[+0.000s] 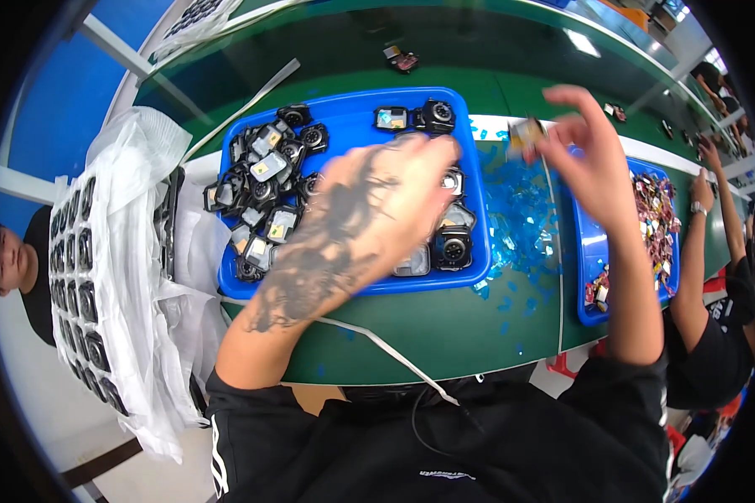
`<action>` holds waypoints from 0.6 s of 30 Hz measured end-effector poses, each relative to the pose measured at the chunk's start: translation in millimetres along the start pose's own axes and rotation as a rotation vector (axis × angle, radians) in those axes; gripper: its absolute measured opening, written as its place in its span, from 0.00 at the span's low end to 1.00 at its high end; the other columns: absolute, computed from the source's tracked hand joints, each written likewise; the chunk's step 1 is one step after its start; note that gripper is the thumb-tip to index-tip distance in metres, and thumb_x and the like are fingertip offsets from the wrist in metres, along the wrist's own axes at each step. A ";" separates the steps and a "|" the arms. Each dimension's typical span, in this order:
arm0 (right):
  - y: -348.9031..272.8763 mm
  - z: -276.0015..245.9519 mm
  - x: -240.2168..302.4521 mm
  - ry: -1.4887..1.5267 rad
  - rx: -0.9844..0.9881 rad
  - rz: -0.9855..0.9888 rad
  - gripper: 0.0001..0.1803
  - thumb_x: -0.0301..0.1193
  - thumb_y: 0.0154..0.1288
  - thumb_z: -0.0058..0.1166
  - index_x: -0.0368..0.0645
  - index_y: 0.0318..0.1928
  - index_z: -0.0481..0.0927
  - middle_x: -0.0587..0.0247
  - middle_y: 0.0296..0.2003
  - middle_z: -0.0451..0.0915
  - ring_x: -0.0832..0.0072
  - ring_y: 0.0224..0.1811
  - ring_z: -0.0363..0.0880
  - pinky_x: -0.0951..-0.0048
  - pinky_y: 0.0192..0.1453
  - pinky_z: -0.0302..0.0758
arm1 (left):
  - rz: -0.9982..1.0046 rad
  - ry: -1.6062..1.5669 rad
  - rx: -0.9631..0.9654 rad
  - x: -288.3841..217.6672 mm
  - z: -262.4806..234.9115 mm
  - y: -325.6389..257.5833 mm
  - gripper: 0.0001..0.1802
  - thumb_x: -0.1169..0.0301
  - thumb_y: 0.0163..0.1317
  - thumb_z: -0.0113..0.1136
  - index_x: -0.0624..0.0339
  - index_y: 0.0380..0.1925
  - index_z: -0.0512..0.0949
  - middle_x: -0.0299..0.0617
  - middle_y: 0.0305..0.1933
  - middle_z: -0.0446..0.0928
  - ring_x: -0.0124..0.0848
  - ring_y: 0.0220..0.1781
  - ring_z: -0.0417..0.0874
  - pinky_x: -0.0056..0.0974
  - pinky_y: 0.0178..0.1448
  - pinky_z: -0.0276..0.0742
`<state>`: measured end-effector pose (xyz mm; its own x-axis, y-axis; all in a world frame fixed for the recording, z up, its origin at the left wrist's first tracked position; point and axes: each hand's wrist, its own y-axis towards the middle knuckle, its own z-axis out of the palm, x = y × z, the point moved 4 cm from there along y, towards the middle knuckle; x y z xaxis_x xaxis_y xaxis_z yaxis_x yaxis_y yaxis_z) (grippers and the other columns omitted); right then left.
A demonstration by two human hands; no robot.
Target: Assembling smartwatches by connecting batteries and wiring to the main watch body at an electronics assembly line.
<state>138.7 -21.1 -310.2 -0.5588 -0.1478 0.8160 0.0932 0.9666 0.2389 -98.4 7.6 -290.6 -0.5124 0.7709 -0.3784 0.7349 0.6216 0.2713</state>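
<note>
Blue tray (344, 109) holds watch bodies (264, 180); left hand (377, 201) hovers over it, grip unclear (blur). Right hand (587, 159) pinches small watch part (524, 134) just right of tray, raised for peeling; film scraps (516, 222) below.

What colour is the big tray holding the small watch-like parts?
Bright blue tray, seen clearly in the head view.

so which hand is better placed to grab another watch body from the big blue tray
Left, likely. The left hand hovers right over the big blue tray of watch bodies. The right hand is raised beside the tray and seems to pinch a small piece.
</note>
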 end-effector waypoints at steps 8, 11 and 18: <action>123.7 -9.1 -147.5 -0.404 -0.071 0.306 0.30 0.36 0.47 0.74 0.36 0.50 0.78 0.47 0.47 0.82 0.60 0.45 0.82 0.66 0.52 0.77 | -0.039 0.217 0.399 38.5 20.4 -32.8 0.22 0.59 0.50 0.71 0.60 0.39 0.74 0.55 0.54 0.78 0.50 0.56 0.78 0.50 0.61 0.70; 118.9 -8.5 -157.6 -0.336 -0.106 0.357 0.31 0.39 0.47 0.74 0.38 0.50 0.79 0.48 0.48 0.81 0.56 0.53 0.80 0.64 0.57 0.75 | -0.003 0.245 0.261 36.2 20.9 -36.6 0.22 0.61 0.49 0.71 0.62 0.36 0.73 0.52 0.47 0.80 0.50 0.52 0.79 0.50 0.56 0.73; 96.1 -42.8 -153.8 -0.111 -0.181 0.427 0.25 0.35 0.57 0.66 0.36 0.53 0.77 0.56 0.35 0.83 0.66 0.34 0.82 0.66 0.42 0.79 | -0.101 0.081 0.403 27.6 11.2 -13.0 0.15 0.69 0.51 0.68 0.58 0.35 0.72 0.47 0.31 0.79 0.48 0.42 0.82 0.47 0.46 0.75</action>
<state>268.9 85.5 -390.1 -0.5232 0.2875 0.8023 0.4699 0.8827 -0.0099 -117.2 19.3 -314.5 -0.6125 0.7273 -0.3098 0.7857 0.6032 -0.1373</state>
